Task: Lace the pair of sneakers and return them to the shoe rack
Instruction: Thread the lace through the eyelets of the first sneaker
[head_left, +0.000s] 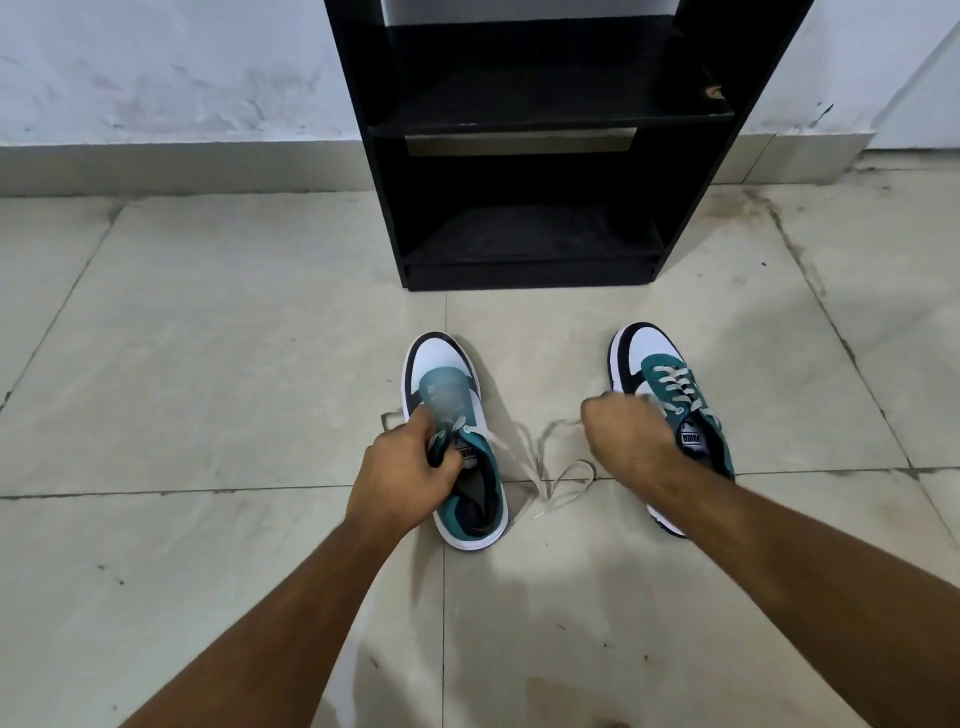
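Note:
Two green, white and black sneakers stand on the tiled floor, toes toward the black shoe rack (530, 130). My left hand (397, 467) grips the tongue and collar of the left sneaker (447, 374), which looks blurred; its white lace (563, 486) trails loose on the floor to its right. My right hand (626, 436) is closed over the collar of the right sneaker (654, 364), whose laces are threaded across its green tongue area. My right forearm hides that shoe's heel.
The rack stands against a white wall (156, 67), its two shelves bare and dark. Pale floor tiles (208, 338) with dirty grout lines spread all around the shoes.

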